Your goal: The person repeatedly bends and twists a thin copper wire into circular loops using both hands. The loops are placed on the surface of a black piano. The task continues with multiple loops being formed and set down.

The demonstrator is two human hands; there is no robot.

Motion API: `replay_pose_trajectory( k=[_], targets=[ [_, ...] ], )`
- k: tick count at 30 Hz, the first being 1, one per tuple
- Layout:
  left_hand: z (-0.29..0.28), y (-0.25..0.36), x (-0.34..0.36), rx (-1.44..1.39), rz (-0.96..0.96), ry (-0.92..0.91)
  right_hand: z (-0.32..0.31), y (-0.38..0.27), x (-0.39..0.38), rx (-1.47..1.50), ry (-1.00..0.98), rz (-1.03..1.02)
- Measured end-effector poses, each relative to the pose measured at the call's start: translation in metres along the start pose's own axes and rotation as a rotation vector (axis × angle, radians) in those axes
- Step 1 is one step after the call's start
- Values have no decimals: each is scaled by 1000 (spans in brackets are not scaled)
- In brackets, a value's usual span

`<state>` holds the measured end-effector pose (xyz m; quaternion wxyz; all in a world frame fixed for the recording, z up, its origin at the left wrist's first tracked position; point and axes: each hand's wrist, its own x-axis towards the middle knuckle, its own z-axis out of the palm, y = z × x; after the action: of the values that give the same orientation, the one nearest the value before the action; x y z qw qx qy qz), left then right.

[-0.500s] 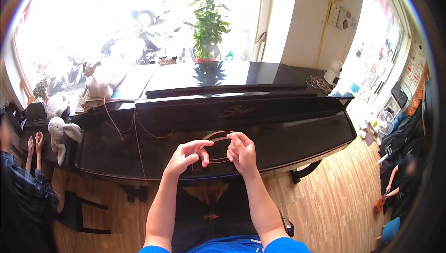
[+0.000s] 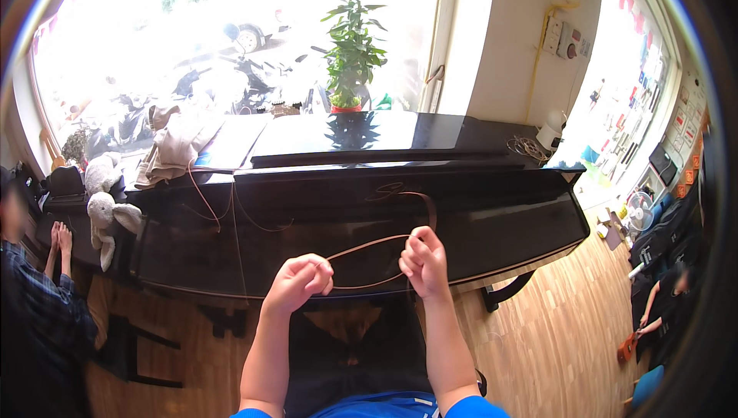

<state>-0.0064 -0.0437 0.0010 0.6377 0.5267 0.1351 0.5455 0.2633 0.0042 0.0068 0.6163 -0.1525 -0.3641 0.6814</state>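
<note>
A thin copper-coloured string [image 2: 367, 247] stretches in a loose loop between my two hands, in front of a black piano [image 2: 507, 214]. At the loop's left end, my left hand [image 2: 300, 278] is closed, its fingertips pinching the string. My right hand [image 2: 424, 263] is also closed and grips the string at the other end. From the right hand, another length of it curves up and back to the left. Both hands are held in the air above the front of the piano. Curled fingers hide the exact points where the string is pinched.
More thin strands [image 2: 206, 201] hang over the piano's left front beside a crumpled beige cloth [image 2: 169, 149]. A potted plant [image 2: 350, 57] and a coiled cable [image 2: 526, 147] are at the back. A plush rabbit [image 2: 102, 207] and a seated person [image 2: 46, 295] are left; another person holds a ukulele [image 2: 626, 347] right.
My left hand has closed from spread fingers onto the string. The hands have moved slightly apart, and the small coil has opened into a wider loop with one length rising above the right hand.
</note>
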Motion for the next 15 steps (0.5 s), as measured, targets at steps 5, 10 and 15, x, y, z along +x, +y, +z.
replay_pose_trajectory(
  k=[5,10,15],
  targets=[
    [32,41,-34,39,-23,107,-6,-33,-21,-270,115,-131],
    [45,85,-45,29,59,134,-21,-76,-31,-372,-98,-52],
    [75,123,-66,67,-5,83,-42,-119,-29,-516,-388,61]
  ],
)
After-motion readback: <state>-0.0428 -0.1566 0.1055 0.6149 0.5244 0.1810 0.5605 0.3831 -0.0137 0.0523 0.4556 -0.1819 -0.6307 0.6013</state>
